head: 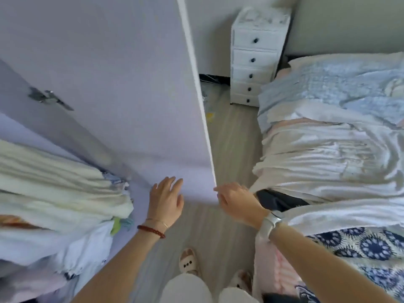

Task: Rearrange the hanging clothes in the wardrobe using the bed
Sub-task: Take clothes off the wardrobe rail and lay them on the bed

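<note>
The left hand (166, 201) lies flat, fingers spread, on the inside of the open wardrobe door (122, 88). The right hand (235, 200) pinches the door's edge near its bottom corner. Clothes (323, 156) (pale, rumpled) lie piled on the bed (341, 77); more clothes (54, 193) sit inside the wardrobe, left.

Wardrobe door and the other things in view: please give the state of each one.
wardrobe door: open
left hand: flat on door
right hand: gripping door edge
drawer unit: drawers closed
bed: covered with laid-out clothes
stacked clothes: inside wardrobe
</note>
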